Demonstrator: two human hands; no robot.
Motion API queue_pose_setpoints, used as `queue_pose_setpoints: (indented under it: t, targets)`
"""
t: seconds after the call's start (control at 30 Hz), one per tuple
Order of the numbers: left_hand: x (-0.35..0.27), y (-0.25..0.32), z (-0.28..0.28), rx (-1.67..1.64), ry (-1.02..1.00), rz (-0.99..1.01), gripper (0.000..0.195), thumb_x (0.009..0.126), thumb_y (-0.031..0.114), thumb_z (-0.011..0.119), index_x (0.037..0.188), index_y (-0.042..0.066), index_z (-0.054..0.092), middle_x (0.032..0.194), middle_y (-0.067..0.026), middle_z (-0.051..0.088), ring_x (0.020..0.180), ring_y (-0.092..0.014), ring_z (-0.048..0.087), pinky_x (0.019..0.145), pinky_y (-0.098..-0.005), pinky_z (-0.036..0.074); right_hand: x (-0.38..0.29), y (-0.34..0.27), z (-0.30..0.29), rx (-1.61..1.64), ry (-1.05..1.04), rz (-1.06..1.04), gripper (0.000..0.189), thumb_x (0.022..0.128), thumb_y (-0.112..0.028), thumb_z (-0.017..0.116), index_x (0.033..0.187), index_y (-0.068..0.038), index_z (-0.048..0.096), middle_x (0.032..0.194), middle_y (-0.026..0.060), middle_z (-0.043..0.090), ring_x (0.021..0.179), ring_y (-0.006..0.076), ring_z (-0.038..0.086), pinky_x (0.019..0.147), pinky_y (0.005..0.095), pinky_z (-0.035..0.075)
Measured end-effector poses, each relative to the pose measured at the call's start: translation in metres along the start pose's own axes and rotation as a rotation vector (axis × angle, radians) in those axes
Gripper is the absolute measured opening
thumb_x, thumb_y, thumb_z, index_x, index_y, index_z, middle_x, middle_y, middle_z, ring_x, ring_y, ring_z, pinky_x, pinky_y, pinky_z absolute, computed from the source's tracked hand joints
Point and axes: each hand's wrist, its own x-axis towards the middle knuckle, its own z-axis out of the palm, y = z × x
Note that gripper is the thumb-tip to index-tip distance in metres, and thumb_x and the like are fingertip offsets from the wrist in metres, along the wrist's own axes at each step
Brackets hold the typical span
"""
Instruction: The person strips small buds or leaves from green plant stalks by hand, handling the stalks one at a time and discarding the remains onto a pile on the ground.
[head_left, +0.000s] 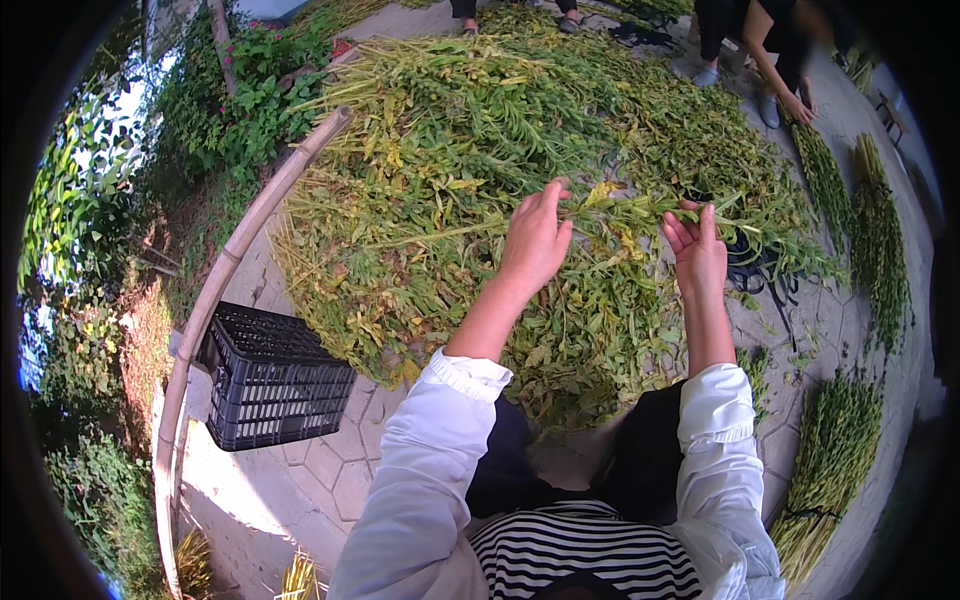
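A long leafy stalk (637, 207) stretches across in front of me, its pale bare end on the left and its green leafy tip on the right. My left hand (534, 236) is around its middle, the stem passing between thumb and fingers. Farther along, the fingertips of my right hand (696, 244) pinch the leafy part near the tip. Under both hands spreads a wide pile of green and yellowing cut leaves and stalks (465, 300). Dark straps or cords (761, 277) lie on the ground just beyond my right hand.
A black plastic crate (277, 382) stands left, beside a bamboo pole (232, 255). Plant bundles lie on the right: one tied (825, 442), another farther off (881, 240). A person's hand (796, 109) touches a bundle (821, 176) at upper right. Another person's feet (570, 24) show beyond the pile.
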Motion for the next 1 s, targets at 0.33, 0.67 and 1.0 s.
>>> queue_pose_setpoints:
  t: [0.33,0.67,1.0]
  targets:
    - [-0.004,-0.029,0.004,-0.125,-0.230,0.019,0.039,0.079,0.011,0.068,0.112,0.005,0.050,0.101,-0.0101,0.061,0.097,-0.023,0.059,0.084,-0.0360,0.046,0.006,-0.037,-0.028,0.004,0.104,-0.114,0.042,0.094,-0.037,0.050,0.099,0.004,0.057,0.083,0.0109,0.061,0.072,0.0171,0.065,0.062,0.0253,0.055]
    - [-0.003,-0.005,0.020,-0.568,-0.220,0.031,0.033,0.084,0.010,0.063,0.110,0.002,0.046,0.100,-0.0088,0.058,0.094,-0.017,0.056,0.081,-0.0314,0.046,0.007,-0.055,-0.036,0.221,0.052,-0.246,0.053,0.093,-0.037,0.052,0.124,0.004,0.041,0.107,0.0166,0.058,0.092,0.0208,0.062,0.075,0.0279,0.054]
    - [0.004,0.004,0.028,-1.172,-0.254,-0.176,0.023,0.086,0.014,0.064,0.103,0.003,0.053,0.083,-0.0048,0.061,0.070,-0.011,0.055,0.063,-0.0241,0.045,-0.001,-0.047,-0.025,0.043,-0.113,-0.250,0.043,0.094,-0.026,0.053,0.122,0.005,0.047,0.101,0.0096,0.059,0.076,0.0108,0.058,0.064,0.0212,0.047]
